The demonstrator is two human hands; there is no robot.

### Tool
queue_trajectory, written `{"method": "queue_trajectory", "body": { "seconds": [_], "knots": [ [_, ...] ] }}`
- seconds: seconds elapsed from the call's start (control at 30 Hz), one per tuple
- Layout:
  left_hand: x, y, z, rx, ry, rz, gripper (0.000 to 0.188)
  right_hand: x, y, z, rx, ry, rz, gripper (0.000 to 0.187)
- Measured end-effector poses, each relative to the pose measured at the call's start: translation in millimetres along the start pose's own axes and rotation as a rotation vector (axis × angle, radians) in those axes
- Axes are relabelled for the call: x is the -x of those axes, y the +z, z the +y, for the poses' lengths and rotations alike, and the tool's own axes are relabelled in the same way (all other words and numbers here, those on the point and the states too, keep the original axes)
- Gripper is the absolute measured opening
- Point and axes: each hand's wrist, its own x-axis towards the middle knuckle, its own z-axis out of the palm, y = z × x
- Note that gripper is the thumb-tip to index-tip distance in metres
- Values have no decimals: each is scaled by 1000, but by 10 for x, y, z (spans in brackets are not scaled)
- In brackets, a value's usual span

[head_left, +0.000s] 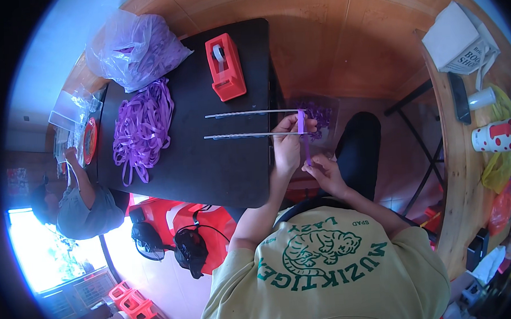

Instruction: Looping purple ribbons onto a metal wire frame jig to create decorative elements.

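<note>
Purple ribbon strip [302, 126] sits at the near ends of two metal rods [248, 124] that jut off the black table [210, 161] edge, its long axis crossing them. Left hand [287, 144] pinches it against the rods; right hand [323, 173], just below, pinches its dangling tail. Left hand is nearer the rods.

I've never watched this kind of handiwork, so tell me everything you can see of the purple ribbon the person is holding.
The purple ribbon is a narrow, flat strip, glossy like satin. It runs upright across the ends of two thin pale rods that jut from the black table. The left hand pinches it at the rods; the right hand holds its lower end just below. Whether it wraps fully around the rods cannot be told.
</note>
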Motion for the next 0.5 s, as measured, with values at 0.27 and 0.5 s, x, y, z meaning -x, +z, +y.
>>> {"method": "queue_trajectory", "body": {
  "seconds": [0.27,0.5],
  "knots": [
    [71,44,57,43,-57,-10,18,0,-82,-262,540,-331,13,17],
    [98,24,42,92,-72,-37,21,-48,-94,-285,796,-448,-14,14]
  ]
}}
